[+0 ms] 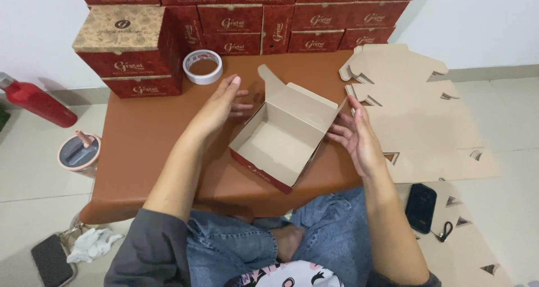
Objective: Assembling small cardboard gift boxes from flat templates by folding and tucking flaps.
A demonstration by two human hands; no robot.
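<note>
Blue jeans [320, 231] fill the bottom of the view, where the person sits at a low brown table [146, 152]. Both hands are open. The left hand [220, 104] has flat fingers and sits just beside the open box [283, 135], maybe touching its edge. The right hand [356, 135] presses its fingertips on the other side of the box. That box stands in the middle of the table, brown inside and red outside. Flat cardboard sheets [426, 130] lie to the right. Tape [202, 66] and stacked red boxes [292, 17] sit behind. A black phone [420, 207] lies on the floor.
</note>
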